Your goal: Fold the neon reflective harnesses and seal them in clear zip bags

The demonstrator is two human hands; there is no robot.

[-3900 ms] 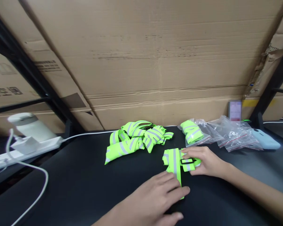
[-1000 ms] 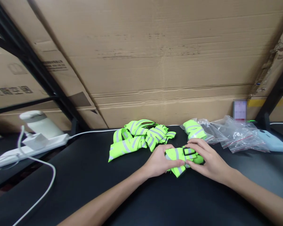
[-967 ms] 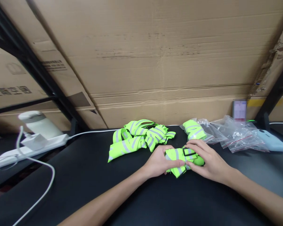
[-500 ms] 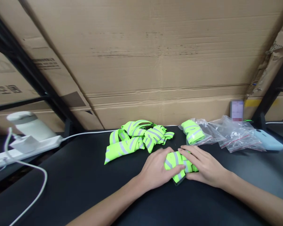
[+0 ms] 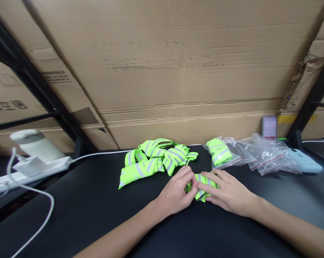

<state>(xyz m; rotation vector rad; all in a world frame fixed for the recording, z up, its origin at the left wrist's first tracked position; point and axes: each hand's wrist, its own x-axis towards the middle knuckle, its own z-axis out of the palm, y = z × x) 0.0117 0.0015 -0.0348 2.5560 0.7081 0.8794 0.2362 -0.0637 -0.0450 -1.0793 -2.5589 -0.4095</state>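
Note:
Between my hands, on the black table (image 5: pixel 102 215), lies a folded bundle of neon-yellow reflective strap (image 5: pixel 205 184) with silvery stripes. My left hand (image 5: pixel 178 190) pinches the bundle's left edge between thumb and curled fingers. From the right, my right hand (image 5: pixel 229 191) grips it, fingers laid over its top and thumb at the near side. Parts of the bundle are hidden under the fingers. Just beyond my left hand sits a loose heap of the same reflective straps (image 5: pixel 151 161). Farther right, another folded strap (image 5: pixel 219 152) rests in a clear bag.
Clear zip bags (image 5: pixel 272 156) are piled at the back right, beside a light-blue phone-like object (image 5: pixel 305 161). A white bottle (image 5: pixel 40 145) stands behind a power strip (image 5: pixel 54 165) with a trailing white cable (image 5: pixel 50 211). A cardboard wall (image 5: pixel 178 82) closes off the back.
My left hand has shifted from lying over the bundle to pinching its left edge. My right hand has moved slightly left, its fingers reaching farther across the strap.

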